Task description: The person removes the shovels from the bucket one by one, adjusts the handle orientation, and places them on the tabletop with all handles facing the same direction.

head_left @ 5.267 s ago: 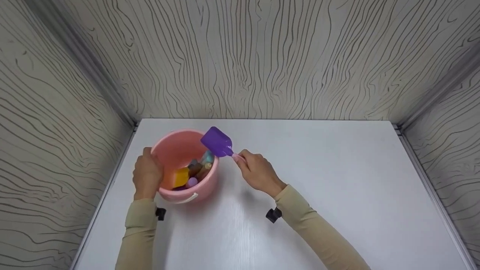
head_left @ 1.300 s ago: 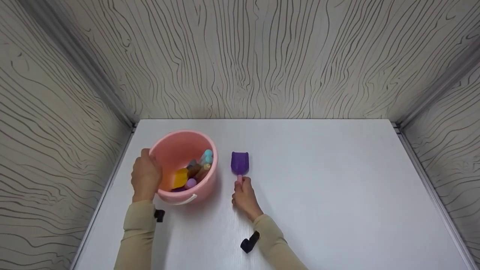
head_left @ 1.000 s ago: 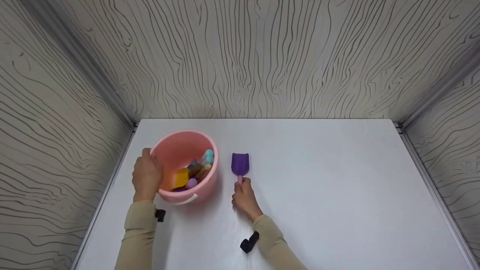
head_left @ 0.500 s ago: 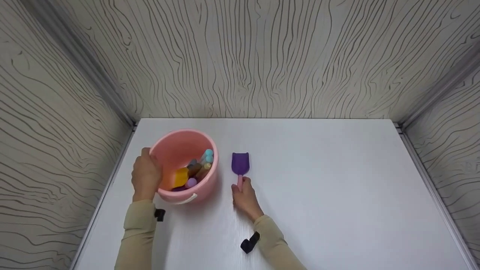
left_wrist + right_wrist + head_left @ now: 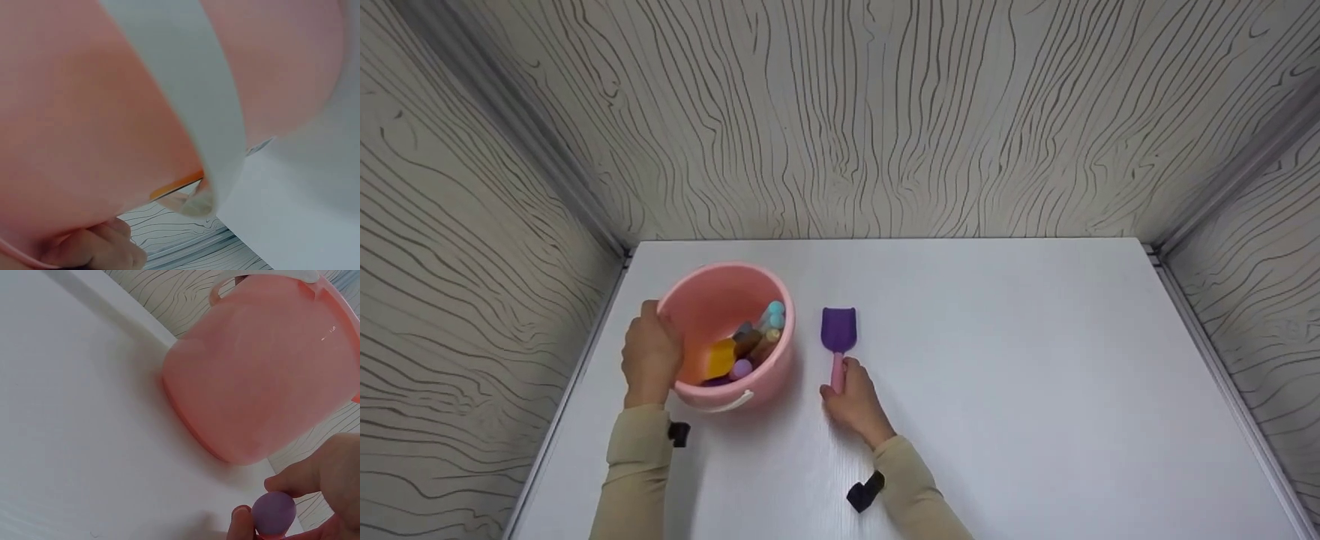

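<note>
A pink bucket [image 5: 769, 386] with a white handle [image 5: 735, 401] stands at the left of the table. My left hand [image 5: 651, 351] grips its left rim; the left wrist view shows curled fingers [image 5: 107, 242] at that rim. To the right of the bucket lies a toy shovel with a purple scoop [image 5: 838, 328] and a pink handle [image 5: 838, 371], scoop pointing away from me. Around the handle's near end, the thumb and fingers of my right hand [image 5: 856, 405] are loosened, one on each side. A purple knob [image 5: 274, 513] ends the handle in the right wrist view.
Inside the bucket sit several small toys: a yellow piece [image 5: 721, 358], a purple ball [image 5: 741, 368], a light blue piece [image 5: 776, 315] and brown ones. The white table [image 5: 1020, 375] is bounded by patterned walls [image 5: 885, 120] at the back and sides.
The shovel was first held over the bucket's right rim, then laid on the table beside it. Since then my right hand has loosened and drawn back along the handle. The left hand stayed.
</note>
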### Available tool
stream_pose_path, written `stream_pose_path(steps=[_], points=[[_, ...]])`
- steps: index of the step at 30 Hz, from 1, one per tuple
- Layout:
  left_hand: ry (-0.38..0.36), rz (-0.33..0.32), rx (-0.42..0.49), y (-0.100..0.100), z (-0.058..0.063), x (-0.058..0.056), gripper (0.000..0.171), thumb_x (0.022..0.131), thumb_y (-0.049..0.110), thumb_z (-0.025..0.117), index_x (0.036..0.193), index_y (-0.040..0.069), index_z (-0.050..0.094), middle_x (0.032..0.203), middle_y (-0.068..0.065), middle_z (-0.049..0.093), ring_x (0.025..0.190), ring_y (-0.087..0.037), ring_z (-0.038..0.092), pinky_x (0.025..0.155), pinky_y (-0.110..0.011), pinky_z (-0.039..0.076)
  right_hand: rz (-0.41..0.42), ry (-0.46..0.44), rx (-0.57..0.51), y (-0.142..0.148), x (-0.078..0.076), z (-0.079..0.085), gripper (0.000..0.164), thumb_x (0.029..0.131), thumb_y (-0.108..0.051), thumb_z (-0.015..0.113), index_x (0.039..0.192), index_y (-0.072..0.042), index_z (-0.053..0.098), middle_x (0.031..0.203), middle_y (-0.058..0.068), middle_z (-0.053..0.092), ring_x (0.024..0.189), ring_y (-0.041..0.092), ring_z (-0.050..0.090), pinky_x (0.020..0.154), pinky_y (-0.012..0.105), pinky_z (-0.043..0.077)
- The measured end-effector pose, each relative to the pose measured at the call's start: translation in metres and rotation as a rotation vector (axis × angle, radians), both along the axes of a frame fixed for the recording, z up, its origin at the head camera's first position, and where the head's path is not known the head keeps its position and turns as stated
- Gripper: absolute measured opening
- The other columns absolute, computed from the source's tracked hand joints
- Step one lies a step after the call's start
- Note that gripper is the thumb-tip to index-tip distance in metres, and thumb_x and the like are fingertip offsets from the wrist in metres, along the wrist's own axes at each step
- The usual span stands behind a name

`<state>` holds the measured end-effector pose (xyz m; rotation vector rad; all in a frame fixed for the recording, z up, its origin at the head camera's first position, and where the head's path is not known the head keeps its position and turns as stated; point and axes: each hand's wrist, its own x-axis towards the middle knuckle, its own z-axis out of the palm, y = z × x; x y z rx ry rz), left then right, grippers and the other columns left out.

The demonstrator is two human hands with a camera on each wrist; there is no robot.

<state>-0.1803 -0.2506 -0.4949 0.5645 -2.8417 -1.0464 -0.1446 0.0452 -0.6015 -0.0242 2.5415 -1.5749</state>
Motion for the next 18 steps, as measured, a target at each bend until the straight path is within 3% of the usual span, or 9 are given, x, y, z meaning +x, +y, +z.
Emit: stream_pose_path(steps=[5,18], points=[[0.045,-0.006,-0.032,-0.001,-0.002,0.0,0.037,0.116,0.024,0.04,0.139,-0.004,0.05,0.119,-0.031,0.066,0.091,-0.043,0.07,0.081,-0.06,0.062,0.031,-0.022,0.0,0.003,0.006,0.0,0.072,0.091,-0.011,0.073,0.147,0.019,0.04,0.125,0.031,0.061,0.118,0.042,0.062,0.108,0.061,0.048],[0.0,0.01,0.031,0.0,0.0,-0.001,0.039,0.117,0.03,0.041,0.142,0.001,0.049,0.121,-0.025,0.066,0.093,-0.037,0.069,0.085,-0.056,0.063,0.042,-0.048,0.084,0.009,0.016,-0.001,0.075,0.089,-0.014,0.076,0.15,0.012,0.042,0.117,0.02,0.062,0.104,0.03,0.062,0.092,0.053,0.054]])
